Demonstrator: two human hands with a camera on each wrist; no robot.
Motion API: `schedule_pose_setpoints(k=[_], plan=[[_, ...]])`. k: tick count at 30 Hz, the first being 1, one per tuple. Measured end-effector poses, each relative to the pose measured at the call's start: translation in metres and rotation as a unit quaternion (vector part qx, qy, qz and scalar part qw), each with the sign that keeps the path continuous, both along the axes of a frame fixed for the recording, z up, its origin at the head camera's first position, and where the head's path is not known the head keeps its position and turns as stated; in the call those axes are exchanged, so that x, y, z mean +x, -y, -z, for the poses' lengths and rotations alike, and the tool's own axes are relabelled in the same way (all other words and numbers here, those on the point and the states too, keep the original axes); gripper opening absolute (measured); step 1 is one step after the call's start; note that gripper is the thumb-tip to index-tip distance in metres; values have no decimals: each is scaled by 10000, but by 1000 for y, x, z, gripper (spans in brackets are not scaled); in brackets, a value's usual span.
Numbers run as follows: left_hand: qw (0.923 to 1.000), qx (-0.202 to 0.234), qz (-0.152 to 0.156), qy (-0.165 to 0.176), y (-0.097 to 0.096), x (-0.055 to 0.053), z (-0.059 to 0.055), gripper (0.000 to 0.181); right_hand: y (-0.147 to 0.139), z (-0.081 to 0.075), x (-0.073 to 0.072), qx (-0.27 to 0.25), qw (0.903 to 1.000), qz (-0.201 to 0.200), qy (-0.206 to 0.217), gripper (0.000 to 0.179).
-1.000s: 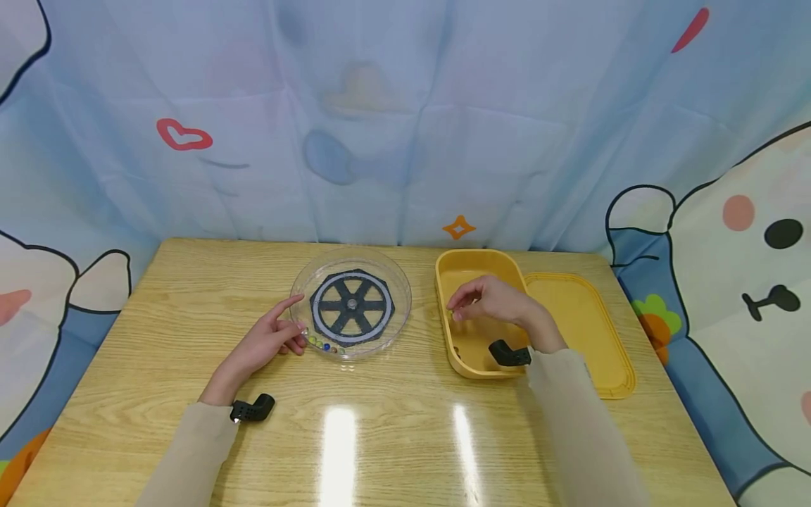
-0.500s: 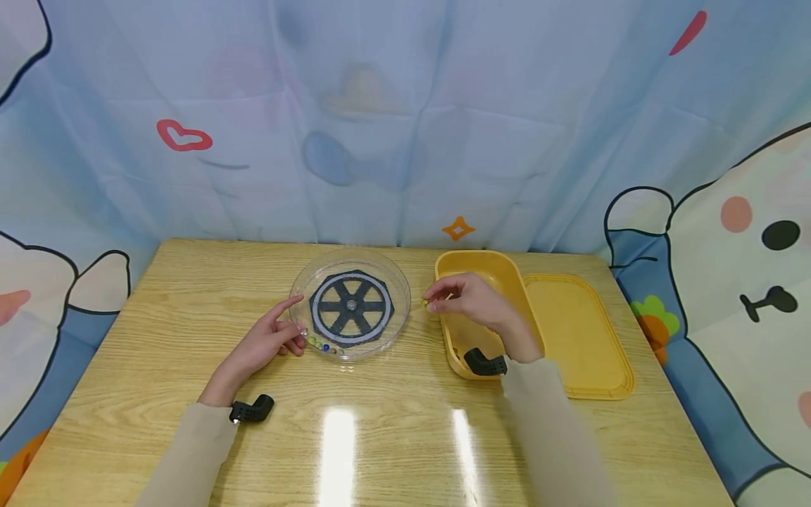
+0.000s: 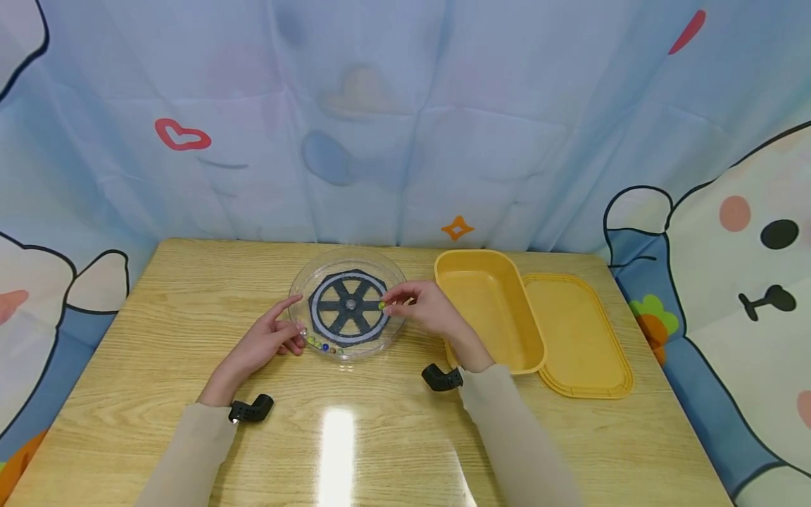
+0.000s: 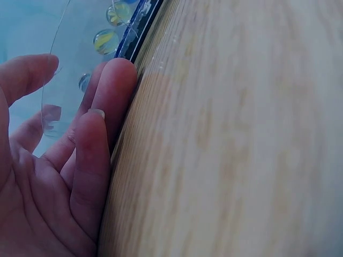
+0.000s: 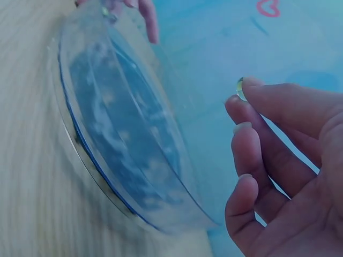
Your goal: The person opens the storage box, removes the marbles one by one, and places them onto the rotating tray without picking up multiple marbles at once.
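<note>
A clear round dish point(image 3: 399, 271) with a dark wheel pattern point(image 3: 351, 304) on its bottom sits on the table. Several glass marbles point(image 3: 318, 344) lie in a row along its near left edge. My left hand point(image 3: 272, 334) rests against the dish's left side, its index finger stretched to the rim; in the left wrist view, fingers point(image 4: 115, 80) touch the clear wall close to marbles point(image 4: 105, 42). Between thumb and index finger, my right hand point(image 3: 421, 304) pinches a yellow-green marble point(image 5: 240, 88), over the right part of the dish.
Right of the dish stands a yellow tub point(image 3: 491, 310), with a matching yellow lid point(image 3: 583, 338) lying beside it, partly under its edge. A printed blue curtain point(image 3: 380, 127) hangs behind the wooden table point(image 3: 285, 451).
My right hand has come out of the yellow tub with a marble and moved left to the dish. The left hand has stayed against the dish.
</note>
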State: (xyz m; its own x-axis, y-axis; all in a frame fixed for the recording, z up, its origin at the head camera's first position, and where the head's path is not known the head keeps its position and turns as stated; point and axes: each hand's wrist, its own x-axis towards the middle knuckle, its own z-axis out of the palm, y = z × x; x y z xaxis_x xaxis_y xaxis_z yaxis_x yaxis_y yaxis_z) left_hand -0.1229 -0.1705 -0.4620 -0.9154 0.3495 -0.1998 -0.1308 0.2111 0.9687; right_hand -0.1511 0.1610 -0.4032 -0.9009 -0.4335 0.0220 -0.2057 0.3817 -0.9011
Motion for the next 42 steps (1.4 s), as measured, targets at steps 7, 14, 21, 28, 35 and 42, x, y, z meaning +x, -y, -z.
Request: schedule_pose_setpoints(k=[7, 14, 21, 28, 35, 42], plan=[[10000, -52, -6, 0, 0, 0, 1, 61, 14, 5, 3, -141, 9999, -62, -23, 14], [10000, -58, -6, 2, -1, 0, 1, 61, 17, 8, 3, -120, 9999, -60, 28, 14], [10000, -45, 40, -51, 0, -1, 1, 61, 17, 9, 2, -60, 9998, -184, 106, 19], [10000, -22, 32, -37, 1, -1, 2, 62, 12, 5, 1, 18, 9995, -120, 308, 17], [10000, -20, 11, -2, 0, -1, 1, 63, -9, -12, -1, 127, 9993, 199, 286, 18], [10000, -3, 15, -32, 1, -1, 2, 63, -44, -22, -7, 193, 9994, 239, 169, 22]])
